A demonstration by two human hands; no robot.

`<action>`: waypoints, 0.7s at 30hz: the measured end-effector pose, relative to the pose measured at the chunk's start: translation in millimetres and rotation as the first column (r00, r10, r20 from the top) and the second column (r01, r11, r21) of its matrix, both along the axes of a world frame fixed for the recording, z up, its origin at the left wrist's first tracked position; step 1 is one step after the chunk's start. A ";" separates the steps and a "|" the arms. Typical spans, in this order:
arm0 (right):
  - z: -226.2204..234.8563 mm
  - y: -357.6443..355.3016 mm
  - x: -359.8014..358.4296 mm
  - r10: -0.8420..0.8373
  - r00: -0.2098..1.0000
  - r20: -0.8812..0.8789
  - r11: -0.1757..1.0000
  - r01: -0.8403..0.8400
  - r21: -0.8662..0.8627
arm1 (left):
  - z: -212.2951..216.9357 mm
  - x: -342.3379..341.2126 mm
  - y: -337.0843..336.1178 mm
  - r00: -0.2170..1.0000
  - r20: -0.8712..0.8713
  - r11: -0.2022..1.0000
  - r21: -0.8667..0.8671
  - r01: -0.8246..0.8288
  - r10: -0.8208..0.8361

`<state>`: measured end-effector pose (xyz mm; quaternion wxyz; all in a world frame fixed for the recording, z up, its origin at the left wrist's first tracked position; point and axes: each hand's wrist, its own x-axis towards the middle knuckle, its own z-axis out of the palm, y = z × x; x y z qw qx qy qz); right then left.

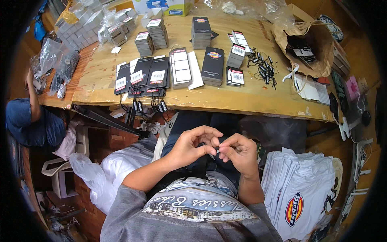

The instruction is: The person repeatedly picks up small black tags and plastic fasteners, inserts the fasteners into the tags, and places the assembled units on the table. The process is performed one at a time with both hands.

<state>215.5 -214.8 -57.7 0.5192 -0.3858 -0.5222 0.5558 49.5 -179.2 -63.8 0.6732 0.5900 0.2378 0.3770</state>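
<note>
Above my lap, my left hand (195, 145) and my right hand (240, 155) meet with fingertips pinched together. Between them shows a small dark piece (217, 151), mostly hidden by the fingers, so its kind is unclear. On the table ahead lie black hang tags (158, 74) with barcode stickers, fanned in overlapping groups, their black strings (159, 105) hanging over the front edge. To their right are a stack of white-stickered tags (181, 68) and a stack of black printed tags (212, 66). A heap of black tag strings (264, 66) lies farther right.
Behind are more tag stacks (157, 34) and a taller black stack (201, 32). A brown paper bag (298, 44) stands at right. Folded white T-shirts (298, 189) are piled at my right side, plastic bags (117, 169) at my left. Another person (36, 117) sits far left.
</note>
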 end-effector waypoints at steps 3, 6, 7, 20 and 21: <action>9.6 -1.6 1.6 0.040 0.999 0.031 0.999 -0.040 -0.007 | -2.9 -2.0 11.0 0.987 -0.016 0.982 0.094 0.163 -0.162; 25.2 -2.1 6.6 0.050 0.990 0.131 0.998 -0.055 0.037 | -7.9 -11.0 17.4 0.874 0.125 0.877 -0.057 0.478 -0.469; 33.2 -1.8 6.2 0.037 0.986 0.162 0.996 -0.050 0.078 | -3.3 -13.7 14.8 0.867 0.092 0.865 -0.075 0.496 -0.489; 61.1 12.2 -60.3 0.122 0.899 0.420 0.673 -0.386 0.631 | 76.5 -84.4 -24.6 0.548 -0.343 0.489 0.860 -0.142 0.763; 59.3 16.8 -71.0 0.130 0.901 0.414 0.617 -0.400 0.677 | 79.6 -89.2 -22.4 0.447 -0.236 0.350 0.917 -0.190 0.863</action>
